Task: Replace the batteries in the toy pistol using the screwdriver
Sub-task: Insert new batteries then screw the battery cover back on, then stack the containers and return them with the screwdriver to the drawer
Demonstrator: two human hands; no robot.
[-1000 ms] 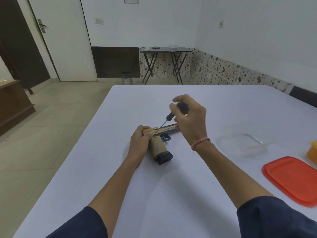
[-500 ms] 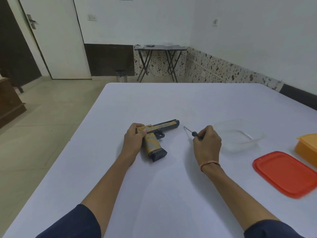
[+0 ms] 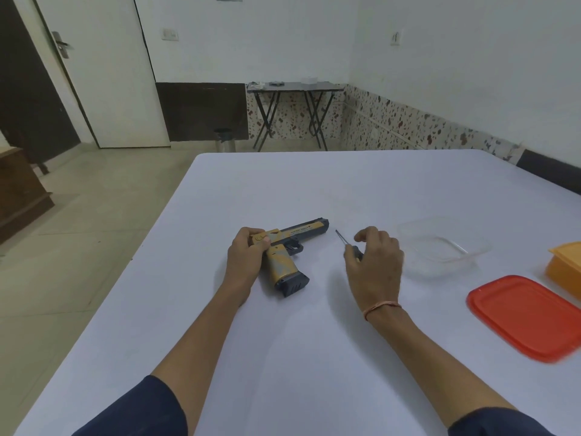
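table (image 3: 314, 357): white cloth
red lid (image 3: 525, 316): right edge
right hand (image 3: 377, 265): curled over screwdriver (image 3: 341, 237) handle, grip unclear
left hand (image 3: 246, 262): clamped round toy pistol (image 3: 283, 265) rear
toy pistol: flat on table, centre
screwdriver: just right of toy pistol

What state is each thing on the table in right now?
toy pistol, lying on its side, rear gripped by left hand.
screwdriver, on the table, handle under right hand; grip unclear.
clear container, open, lid off.
red lid, flat on the table, on no container.
orange container, cut by frame edge; cannot tell.
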